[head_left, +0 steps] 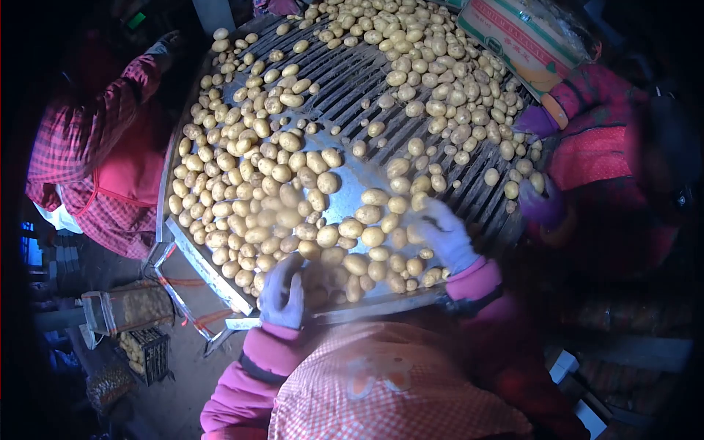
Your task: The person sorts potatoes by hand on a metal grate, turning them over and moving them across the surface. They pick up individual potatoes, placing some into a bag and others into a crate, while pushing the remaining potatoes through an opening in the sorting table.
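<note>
Two gloved hands at the near edge of a metal sorting table (342, 202) heaped with round yellow-brown potatoes (253, 172).
At lower centre, the left hand (445, 236) is partly open, its fingers spread over potatoes beside the slatted grate (352, 92); the right hand (283, 297) is half open, fingers raised beside blurred potatoes. I cannot tell whether either grips one. Potatoes also crowd the left and upper centre.

Potatoes (233, 176) lay across the table (336, 204), heaped at its left and far right. One worker (95, 158) stood left, another (605, 158) right. The box (513, 40) sat at the far right, the crate (149, 356) below left.
</note>
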`<state>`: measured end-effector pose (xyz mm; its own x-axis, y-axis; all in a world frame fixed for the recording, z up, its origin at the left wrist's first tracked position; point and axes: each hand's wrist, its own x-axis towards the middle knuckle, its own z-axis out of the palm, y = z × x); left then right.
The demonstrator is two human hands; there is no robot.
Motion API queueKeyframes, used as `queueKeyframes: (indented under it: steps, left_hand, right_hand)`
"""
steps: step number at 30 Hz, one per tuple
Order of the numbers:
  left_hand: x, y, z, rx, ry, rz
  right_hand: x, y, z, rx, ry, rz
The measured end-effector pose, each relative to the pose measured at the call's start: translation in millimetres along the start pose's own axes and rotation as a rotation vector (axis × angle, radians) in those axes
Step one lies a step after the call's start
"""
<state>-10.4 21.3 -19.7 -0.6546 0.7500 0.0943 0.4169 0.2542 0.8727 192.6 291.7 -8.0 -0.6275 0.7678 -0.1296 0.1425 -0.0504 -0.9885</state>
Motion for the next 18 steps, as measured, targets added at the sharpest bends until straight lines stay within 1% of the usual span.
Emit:
queueKeyframes:
  steps: [1, 2, 3, 4, 5, 6, 7, 8, 9, 10, 11, 12, 14, 15, 16, 18]
  left_hand:
    - [8, 20, 8, -0.547, -0.135, -0.341]
    - [19, 38, 15, -0.787, -0.200, -0.456]
    - [30, 42, 24, -1.046, -0.288, -0.723]
    - [34, 43, 28, -1.303, -0.380, -0.997]
    - [34, 44, 24, -1.303, -0.492, -0.791]
    - [36, 43, 17, -1.296, -0.598, -0.576]
    - [38, 27, 18, -1.363, -0.674, -0.382]
    - [28, 16, 8, -1.403, -0.564, -0.427]
    - [22, 25, 0, -1.438, -0.413, -0.590]
    - [16, 31, -6, -1.459, -0.261, -0.751]
    - [8, 0, -10, -1.549, -0.260, -0.814]
    - [3, -8, -12, -1.552, -0.249, -0.808]
    - [-4, -18, -16, -1.562, -0.268, -0.830]
    - [-6, -19, -14, -1.616, -0.210, -0.876]
    - [-7, -7, -13, -1.597, -0.178, -0.801]
    - [-9, -8, -17, -1.600, -0.179, -0.788]
  right_hand:
    - [-9, -20, 24, -0.031, -0.095, -0.016]
    - [-17, -37, 40, -0.059, -0.191, -0.035]
    - [-14, -40, 41, -0.058, -0.194, -0.035]
    - [-10, -43, 39, -0.063, -0.137, -0.070]
    - [-7, -46, 34, -0.073, -0.080, -0.107]
    - [-8, -56, 21, -0.237, 0.006, -0.221]
    - [-13, -54, 2, -0.480, 0.050, -0.214]
    - [-18, -48, -10, -0.722, 0.089, -0.206]
    - [-22, -41, -8, -0.729, 0.080, -0.210]
    - [-26, -32, -5, -1.012, -0.015, -0.351]
    - [-25, -24, 0, -1.289, -0.115, -0.496]
    - [-21, -17, 15, -1.252, -0.171, -0.578]
    - [0, -22, 43, -1.290, -0.120, -0.745]
    - [11, -38, 58, -1.375, -0.136, -0.739]
    - [28, -35, 64, -1.342, -0.257, -0.677]
    - [56, -9, 76, -1.656, -0.283, -0.708]
